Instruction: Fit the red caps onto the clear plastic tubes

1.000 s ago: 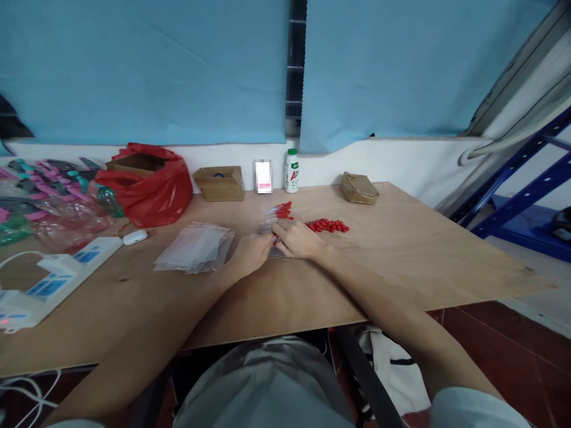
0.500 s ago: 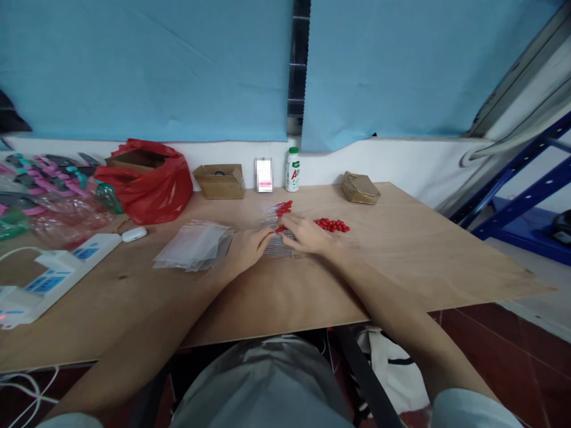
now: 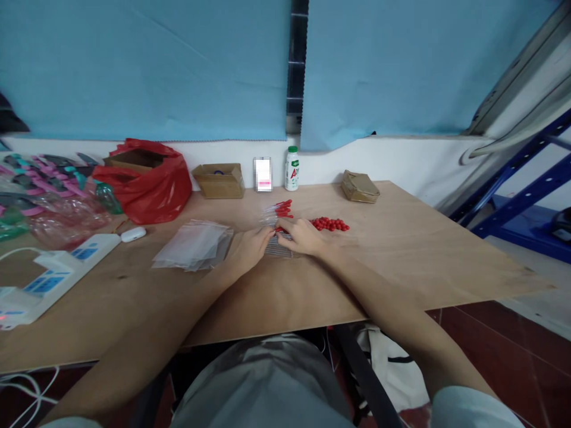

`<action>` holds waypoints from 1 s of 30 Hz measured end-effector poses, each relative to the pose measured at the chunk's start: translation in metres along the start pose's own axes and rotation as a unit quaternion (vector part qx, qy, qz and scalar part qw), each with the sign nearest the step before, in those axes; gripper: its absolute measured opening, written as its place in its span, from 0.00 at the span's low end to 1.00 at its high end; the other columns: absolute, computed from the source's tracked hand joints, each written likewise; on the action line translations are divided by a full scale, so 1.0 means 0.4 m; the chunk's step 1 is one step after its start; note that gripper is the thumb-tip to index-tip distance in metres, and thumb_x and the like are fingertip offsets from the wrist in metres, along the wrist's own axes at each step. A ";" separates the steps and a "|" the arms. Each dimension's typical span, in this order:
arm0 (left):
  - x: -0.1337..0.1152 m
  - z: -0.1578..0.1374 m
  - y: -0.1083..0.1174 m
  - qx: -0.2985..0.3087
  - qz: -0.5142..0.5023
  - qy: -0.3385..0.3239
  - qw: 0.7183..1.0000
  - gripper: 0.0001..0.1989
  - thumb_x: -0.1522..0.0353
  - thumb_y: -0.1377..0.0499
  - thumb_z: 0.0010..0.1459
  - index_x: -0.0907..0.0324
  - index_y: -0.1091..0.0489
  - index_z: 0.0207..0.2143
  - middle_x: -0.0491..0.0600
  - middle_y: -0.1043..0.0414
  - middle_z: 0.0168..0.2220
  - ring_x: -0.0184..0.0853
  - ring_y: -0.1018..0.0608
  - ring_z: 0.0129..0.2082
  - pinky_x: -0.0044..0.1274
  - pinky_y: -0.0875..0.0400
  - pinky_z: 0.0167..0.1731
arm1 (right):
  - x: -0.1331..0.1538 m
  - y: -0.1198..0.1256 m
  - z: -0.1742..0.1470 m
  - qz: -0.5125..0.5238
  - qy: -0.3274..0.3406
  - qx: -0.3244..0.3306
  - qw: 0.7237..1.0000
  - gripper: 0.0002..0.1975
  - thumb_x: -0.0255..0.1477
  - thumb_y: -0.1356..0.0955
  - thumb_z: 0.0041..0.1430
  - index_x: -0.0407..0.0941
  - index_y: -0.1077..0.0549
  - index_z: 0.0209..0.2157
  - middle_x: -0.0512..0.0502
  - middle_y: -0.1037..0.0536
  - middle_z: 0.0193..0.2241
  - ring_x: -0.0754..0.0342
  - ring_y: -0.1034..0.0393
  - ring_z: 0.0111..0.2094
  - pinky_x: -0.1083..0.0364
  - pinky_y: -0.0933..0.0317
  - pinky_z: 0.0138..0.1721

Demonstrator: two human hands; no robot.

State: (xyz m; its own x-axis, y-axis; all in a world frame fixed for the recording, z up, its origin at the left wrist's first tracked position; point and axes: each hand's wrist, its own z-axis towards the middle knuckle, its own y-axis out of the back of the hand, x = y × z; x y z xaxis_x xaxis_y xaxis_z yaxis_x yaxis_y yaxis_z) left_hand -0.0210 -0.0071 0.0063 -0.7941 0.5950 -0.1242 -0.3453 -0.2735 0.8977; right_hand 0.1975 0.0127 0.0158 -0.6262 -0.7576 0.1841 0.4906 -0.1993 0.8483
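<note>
My left hand (image 3: 250,246) and my right hand (image 3: 306,236) meet over the middle of the table, both with fingers pinched. Between them shows a small red cap (image 3: 279,229), gripped by my right fingers. My left fingertips pinch a thin clear tube, mostly hidden, at its end. Under my hands lie several bare thin clear tubes (image 3: 279,249) side by side. Just beyond is a bunch of red-capped clear tubes (image 3: 283,208), resembling droppers. To the right of my right hand is a pile of loose red caps (image 3: 331,224).
On the wooden table (image 3: 276,297), clear plastic bags (image 3: 191,245) lie left of my hands. A phone (image 3: 263,174), a white bottle (image 3: 292,169) and cardboard boxes (image 3: 218,181) stand at the back. A red bag (image 3: 160,184) and power strip (image 3: 66,273) are at left.
My hands keep almost the same place, with the red cap still between their fingertips. My right fingers have shifted slightly, and the view has moved very little.
</note>
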 end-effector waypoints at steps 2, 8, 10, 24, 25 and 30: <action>0.002 0.000 -0.003 -0.012 0.005 -0.007 1.000 0.16 0.63 0.53 0.76 0.55 0.26 0.47 0.51 0.18 0.43 0.38 0.18 0.41 0.27 0.31 0.38 | 0.001 0.000 0.001 0.002 -0.003 0.000 1.000 0.07 0.30 0.36 0.68 0.44 0.27 0.41 0.44 0.20 0.37 0.51 0.30 0.34 0.55 0.47 0.36; -0.003 0.001 0.000 -0.001 0.022 -0.022 1.000 0.17 0.63 0.53 0.76 0.55 0.25 0.47 0.52 0.18 0.43 0.38 0.18 0.40 0.27 0.32 0.37 | 0.014 -0.005 0.002 -0.027 -0.009 0.001 1.000 0.04 0.28 0.35 0.61 0.45 0.28 0.33 0.47 0.22 0.30 0.53 0.35 0.29 0.54 0.53 0.32; -0.009 0.003 0.008 0.009 0.024 -0.025 0.999 0.17 0.63 0.53 0.76 0.55 0.25 0.47 0.52 0.18 0.43 0.38 0.18 0.39 0.27 0.32 0.36 | 0.019 -0.006 0.003 -0.035 -0.012 -0.003 0.999 0.05 0.28 0.35 0.59 0.46 0.28 0.31 0.47 0.23 0.28 0.53 0.37 0.28 0.54 0.54 0.32; 0.022 0.007 0.006 -0.023 0.061 -0.087 0.994 0.18 0.63 0.53 0.76 0.57 0.24 0.43 0.52 0.19 0.34 0.37 0.20 0.33 0.27 0.38 0.31 | 0.022 -0.007 0.002 -0.025 0.004 -0.023 0.999 0.05 0.26 0.37 0.53 0.45 0.30 0.28 0.49 0.27 0.24 0.54 0.44 0.25 0.53 0.58 0.31; 0.024 0.007 0.006 -0.030 0.057 -0.091 0.994 0.18 0.63 0.53 0.76 0.57 0.24 0.44 0.52 0.19 0.34 0.37 0.20 0.33 0.27 0.38 0.31 | 0.021 -0.007 0.002 -0.023 0.008 -0.023 0.999 0.05 0.26 0.37 0.53 0.45 0.30 0.28 0.49 0.28 0.24 0.54 0.44 0.25 0.53 0.58 0.31; 0.039 0.008 -0.001 -0.040 0.020 -0.101 0.994 0.18 0.62 0.51 0.76 0.56 0.23 0.44 0.51 0.18 0.35 0.37 0.19 0.34 0.27 0.36 0.33 | 0.011 -0.002 -0.003 0.000 0.047 -0.025 0.999 0.05 0.25 0.37 0.56 0.45 0.30 0.30 0.49 0.26 0.27 0.54 0.40 0.27 0.54 0.54 0.33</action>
State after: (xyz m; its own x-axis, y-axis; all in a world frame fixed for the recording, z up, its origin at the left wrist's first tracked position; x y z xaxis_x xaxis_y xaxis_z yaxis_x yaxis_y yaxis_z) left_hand -0.0314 0.0048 0.0053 -0.6950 0.7190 0.0060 -0.3602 -0.3553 0.8625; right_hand 0.1951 0.0090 0.0152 -0.5680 -0.8120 0.1346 0.5220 -0.2290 0.8216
